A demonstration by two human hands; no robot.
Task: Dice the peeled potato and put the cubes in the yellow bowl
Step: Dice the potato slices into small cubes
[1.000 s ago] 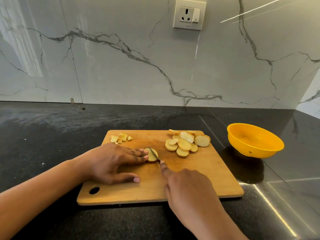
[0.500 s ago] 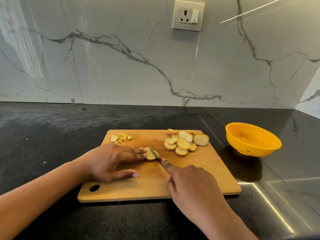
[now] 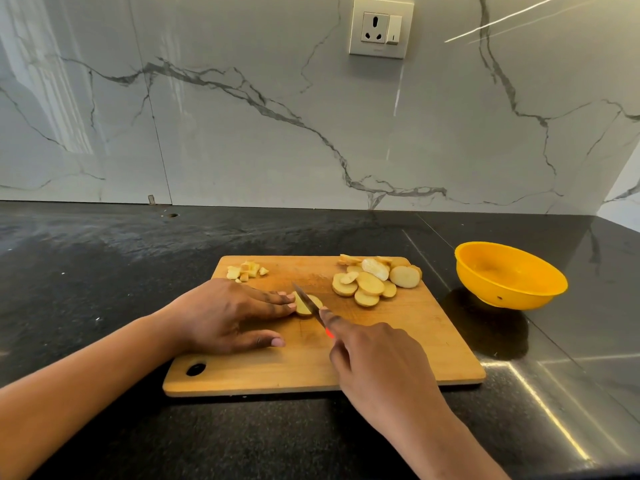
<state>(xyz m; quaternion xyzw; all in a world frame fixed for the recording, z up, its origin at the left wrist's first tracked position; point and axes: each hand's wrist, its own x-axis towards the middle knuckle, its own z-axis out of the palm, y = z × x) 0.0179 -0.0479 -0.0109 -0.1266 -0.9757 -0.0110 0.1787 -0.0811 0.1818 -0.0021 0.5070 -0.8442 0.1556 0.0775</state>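
On the wooden cutting board (image 3: pixel 408 344) my left hand (image 3: pixel 228 315) lies flat, its fingertips pressing a potato slice (image 3: pixel 308 304) at the board's middle. My right hand (image 3: pixel 377 358) grips a knife (image 3: pixel 306 299) with a red handle, index finger along the spine; the blade rests across that slice. A pile of round potato slices (image 3: pixel 374 280) lies at the board's far right. Several small cubes (image 3: pixel 246 270) sit at the far left corner. The yellow bowl (image 3: pixel 509 275) stands to the right of the board and looks empty.
The board lies on a black stone counter (image 3: pixel 104 271) backed by a marble wall with a power socket (image 3: pixel 381 27). A steel surface (image 3: pixel 588 375) adjoins the counter on the right, under the bowl.
The knife blade has shifted slightly left across the held slice and my right hand has drawn back toward me a little. My left hand stays on the slice.
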